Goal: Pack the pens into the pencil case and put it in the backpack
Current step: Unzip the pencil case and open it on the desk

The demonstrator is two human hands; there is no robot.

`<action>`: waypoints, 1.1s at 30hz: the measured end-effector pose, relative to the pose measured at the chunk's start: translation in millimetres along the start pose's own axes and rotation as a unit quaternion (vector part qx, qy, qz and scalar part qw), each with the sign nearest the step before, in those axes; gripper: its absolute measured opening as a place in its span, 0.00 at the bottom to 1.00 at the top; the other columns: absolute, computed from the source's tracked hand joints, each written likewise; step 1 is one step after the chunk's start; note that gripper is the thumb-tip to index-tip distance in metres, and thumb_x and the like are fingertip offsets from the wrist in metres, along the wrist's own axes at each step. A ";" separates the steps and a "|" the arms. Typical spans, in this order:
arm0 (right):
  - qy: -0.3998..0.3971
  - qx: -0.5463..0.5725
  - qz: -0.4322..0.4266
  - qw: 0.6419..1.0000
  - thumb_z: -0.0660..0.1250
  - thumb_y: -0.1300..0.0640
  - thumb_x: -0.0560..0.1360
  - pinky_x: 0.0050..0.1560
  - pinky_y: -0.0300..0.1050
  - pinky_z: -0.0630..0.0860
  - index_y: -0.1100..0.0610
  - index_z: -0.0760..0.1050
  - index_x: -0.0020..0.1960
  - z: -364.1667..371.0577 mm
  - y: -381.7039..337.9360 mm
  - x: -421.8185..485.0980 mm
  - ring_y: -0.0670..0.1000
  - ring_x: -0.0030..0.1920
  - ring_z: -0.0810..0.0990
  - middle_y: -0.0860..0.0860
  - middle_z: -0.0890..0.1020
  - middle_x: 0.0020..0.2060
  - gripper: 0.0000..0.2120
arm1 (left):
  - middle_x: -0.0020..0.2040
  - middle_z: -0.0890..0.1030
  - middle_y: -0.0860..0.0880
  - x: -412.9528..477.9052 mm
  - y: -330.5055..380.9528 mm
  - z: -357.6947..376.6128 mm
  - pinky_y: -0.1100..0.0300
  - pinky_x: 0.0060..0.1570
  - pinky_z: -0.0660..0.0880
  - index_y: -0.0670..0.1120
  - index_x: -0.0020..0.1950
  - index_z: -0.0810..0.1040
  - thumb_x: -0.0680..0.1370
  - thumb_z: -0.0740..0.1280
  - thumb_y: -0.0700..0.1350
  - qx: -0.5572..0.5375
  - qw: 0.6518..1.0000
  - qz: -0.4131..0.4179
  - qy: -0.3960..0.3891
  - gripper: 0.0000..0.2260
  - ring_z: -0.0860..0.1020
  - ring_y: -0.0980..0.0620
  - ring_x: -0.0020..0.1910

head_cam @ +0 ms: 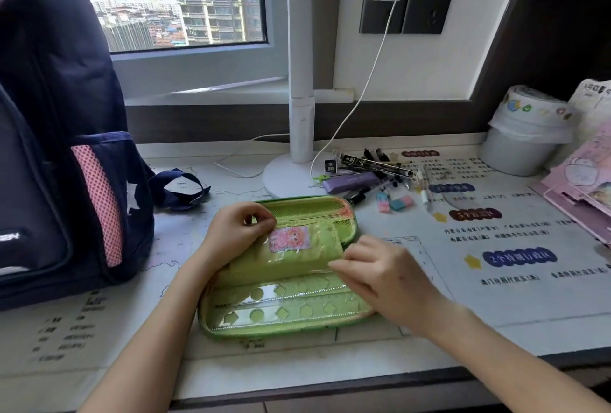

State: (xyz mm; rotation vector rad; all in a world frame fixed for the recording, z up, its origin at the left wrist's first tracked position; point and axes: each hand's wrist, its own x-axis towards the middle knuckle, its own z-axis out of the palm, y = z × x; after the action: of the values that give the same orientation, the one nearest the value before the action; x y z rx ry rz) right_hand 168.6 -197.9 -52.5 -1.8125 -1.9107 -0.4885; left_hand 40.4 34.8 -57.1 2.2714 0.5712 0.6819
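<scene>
A green pencil case (284, 310) lies open on the desk in front of me. Its middle flap (291, 257) carries a pink cartoon sticker under clear plastic. My left hand (236, 230) pinches the flap's upper left corner. My right hand (383, 273) holds the flap's right edge with fingertips. A stencil ruler (291, 292) lies in the lower half of the case. Several pens (380, 168) sit in a loose pile behind the case, beside a purple box (350, 181). The dark blue backpack (56, 148) stands upright at the far left.
A white desk lamp (299, 135) stands behind the case, its cable running to a wall socket (385, 6). Two pink-and-blue erasers (395, 202) lie right of the pens. A white bin (525, 135) and pink booklets (582, 194) occupy the right side.
</scene>
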 end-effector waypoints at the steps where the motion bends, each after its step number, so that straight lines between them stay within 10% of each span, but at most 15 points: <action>1: -0.023 -0.033 -0.015 0.999 0.69 0.61 0.70 0.27 0.44 0.74 0.57 0.82 0.41 9.3 -2.6 0.9 0.50 0.32 0.75 0.49 0.79 0.31 0.03 | 0.35 0.79 0.67 0.2 -0.1 -0.7 0.62 0.35 0.67 0.60 0.35 0.77 0.71 0.72 0.45 0.006 1.000 -0.001 -0.005 0.10 0.72 0.60 0.35; 6: -0.125 0.092 0.026 0.988 0.62 0.50 0.74 0.43 0.40 0.78 0.54 0.83 0.49 16.4 2.3 6.1 0.48 0.42 0.79 0.49 0.84 0.40 0.13 | 0.37 0.79 0.56 3.2 8.1 -5.4 0.57 0.39 0.69 0.53 0.41 0.81 0.72 0.71 0.45 0.117 0.992 0.020 -0.048 0.03 0.74 0.55 0.38; 10: 0.078 0.116 0.236 0.962 0.67 0.58 0.75 0.38 0.35 0.75 0.59 0.82 0.51 -15.4 48.4 -1.9 0.50 0.38 0.80 0.50 0.84 0.39 0.09 | 0.46 0.81 0.49 13.6 27.7 -4.1 0.54 0.46 0.68 0.52 0.45 0.83 0.69 0.74 0.45 0.241 0.966 0.087 -0.030 0.06 0.76 0.45 0.47; 13: 0.144 -0.032 0.453 0.879 0.64 0.61 0.76 0.31 0.40 0.72 0.62 0.80 0.52 -26.6 120.4 -18.2 0.55 0.35 0.77 0.56 0.83 0.40 0.09 | 0.47 0.81 0.49 28.8 61.4 11.6 0.54 0.46 0.63 0.53 0.44 0.82 0.69 0.73 0.44 0.253 0.957 0.144 0.004 0.06 0.75 0.44 0.48; 16: 0.036 -0.110 0.571 0.813 0.64 0.50 0.76 0.54 0.50 0.71 0.61 0.72 0.64 -25.0 181.4 -31.6 0.62 0.57 0.75 0.61 0.78 0.58 0.21 | 0.48 0.80 0.51 46.9 99.5 40.6 0.55 0.47 0.63 0.54 0.46 0.82 0.72 0.70 0.46 0.247 0.948 0.201 0.003 0.05 0.75 0.46 0.50; 22: -0.092 -0.059 0.517 0.849 0.55 0.44 0.79 0.73 0.51 0.53 0.54 0.55 0.75 -11.6 253.1 -13.6 0.56 0.75 0.53 0.52 0.56 0.76 0.28 | 0.55 0.77 0.53 94.8 147.9 114.3 0.55 0.53 0.61 0.54 0.55 0.79 0.76 0.61 0.48 0.304 0.915 0.251 -0.082 0.11 0.71 0.48 0.56; 33: -0.239 -0.065 0.387 0.888 0.38 0.43 0.79 0.75 0.48 0.40 0.47 0.48 0.76 -23.5 208.4 -75.1 0.43 0.75 0.43 0.41 0.47 0.74 0.26 | 0.64 0.74 0.53 115.3 156.2 158.6 0.54 0.69 0.51 0.52 0.61 0.76 0.74 0.62 0.43 0.265 0.913 0.277 -0.136 0.16 0.67 0.51 0.66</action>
State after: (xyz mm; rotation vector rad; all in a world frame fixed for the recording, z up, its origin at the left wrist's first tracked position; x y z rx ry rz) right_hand 380.2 -258.8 -86.1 -2.7508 -1.2230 0.1303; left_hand 257.3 -81.4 -8.8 3.0231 -0.0579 0.4844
